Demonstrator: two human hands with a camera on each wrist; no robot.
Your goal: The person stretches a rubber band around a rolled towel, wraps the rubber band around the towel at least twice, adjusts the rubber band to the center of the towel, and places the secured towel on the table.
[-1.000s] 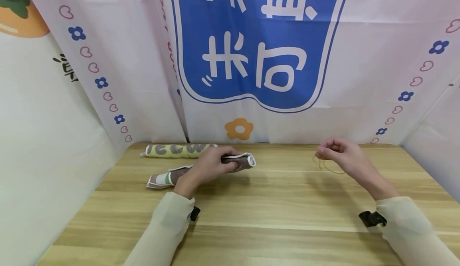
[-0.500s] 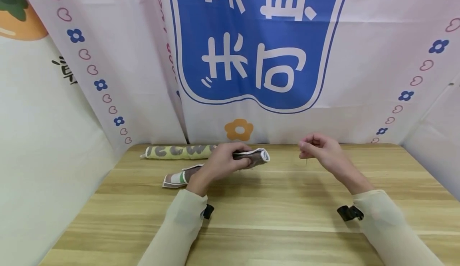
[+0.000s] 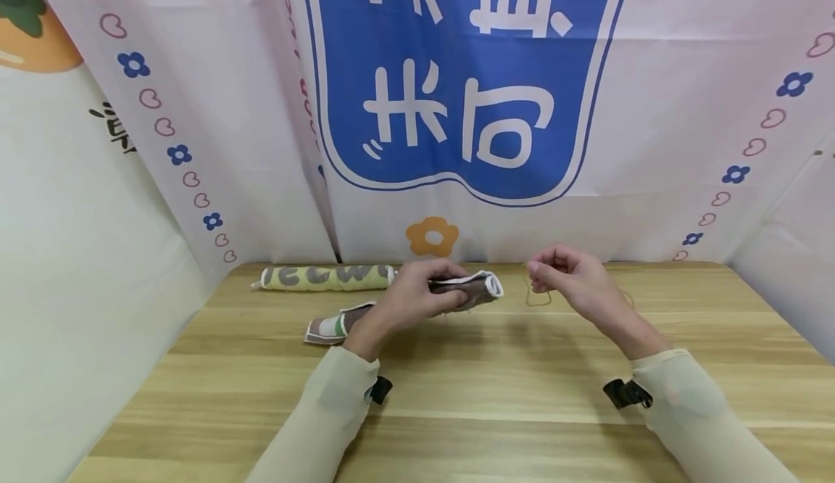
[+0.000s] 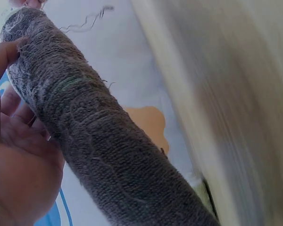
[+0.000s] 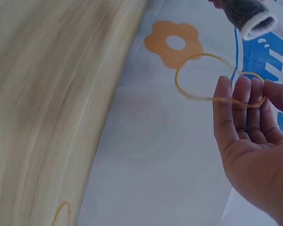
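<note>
My left hand (image 3: 414, 294) grips a rolled grey-brown towel (image 3: 479, 291) with white edging, its fingers and thumb wrapped around the roll. The raised right end shows a round white-edged opening, and the other end slopes down to the left with a striped corner. In the left wrist view the towel's (image 4: 94, 117) looped pile and loose threads show close up. To the right, my right hand (image 3: 577, 283) pinches a thin yellow rubber band (image 5: 221, 100) between thumb and fingers. The band hangs as a loose loop, apart from the towel's open end.
A second rolled towel (image 3: 326, 278), yellow with grey letters, lies along the table's back edge at left. Another rubber band (image 3: 628, 298) lies on the wooden table (image 3: 496, 410) behind my right wrist. A printed cloth (image 3: 652, 142) hangs right behind the table.
My left hand has moved right, bringing the grey-brown towel along. My right hand has moved left with the rubber band, narrowing the gap between the two. The yellow towel stays put.
</note>
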